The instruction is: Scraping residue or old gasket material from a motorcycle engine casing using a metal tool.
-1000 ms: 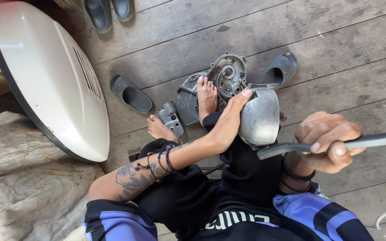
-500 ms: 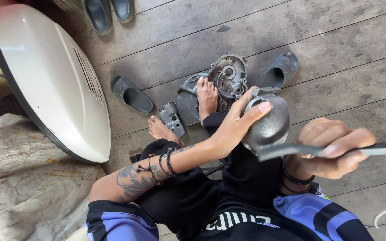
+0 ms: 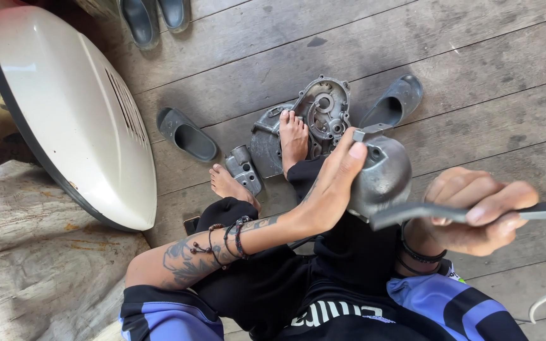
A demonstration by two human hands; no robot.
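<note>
Metal tool [image 3: 475, 213]: flat grey bar held in the right hand [image 3: 475, 211], nearest the camera at 3 o'clock. Fingers wrapped tight round its middle, thumb on top.
Tool axis: long axis runs 9 o'clock to 3 o'clock, nearly level; the blunt working end points to 9 o'clock and lies against the lower edge of the cover.
Rounded cover [image 3: 383, 177]: dull grey cast-metal part, domed, held above the lap just right of centre frame. A small tab stands out at its top, toward 12 o'clock.
Left hand [image 3: 333, 189]: reaches in from 8 o'clock; palm and spread fingers clasp the cover's left side, one fingertip up by the tab.
Step in hand: judged as working the bar at the cover's lower rim while the other hand steadies the part.
Next move calls for: a firm clasp on the dome and steady force along the bar, judging from this pose.
Engine casing [image 3: 314, 120]: open grey casting on the plank floor [image 3: 488, 57], at 12 o'clock, a bare foot [image 3: 293, 136] resting on it.
Small casting [image 3: 243, 169]: beside the other foot, at 10 o'clock.
Slippers: one [image 3: 188, 134] at 10 o'clock, one [image 3: 396, 101] at 1 o'clock.
White body panel [image 3: 64, 107]: far left, at 9 o'clock.
</note>
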